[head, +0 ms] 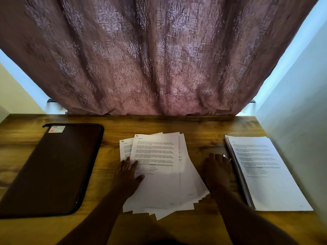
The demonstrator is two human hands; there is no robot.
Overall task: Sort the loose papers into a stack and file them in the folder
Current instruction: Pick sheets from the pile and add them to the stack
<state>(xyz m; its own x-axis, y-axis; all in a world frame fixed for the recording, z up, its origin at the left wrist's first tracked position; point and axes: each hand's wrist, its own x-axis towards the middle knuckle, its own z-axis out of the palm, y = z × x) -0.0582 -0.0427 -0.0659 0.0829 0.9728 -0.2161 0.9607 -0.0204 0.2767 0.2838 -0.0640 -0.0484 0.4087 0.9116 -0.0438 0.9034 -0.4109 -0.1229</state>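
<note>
Single head view, looking forward and down, close over desk [203,126], curtain [159,59] behind.

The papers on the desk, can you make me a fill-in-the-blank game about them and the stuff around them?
1. The dark folder lies at the ____ end of the desk.
2. The left hand rests on the ____ pile of papers.
3. The neat stack lies to the ____ of the right hand.
4. Behind the desk hangs a patterned ____.

Missing words: left; messy; right; curtain
</note>
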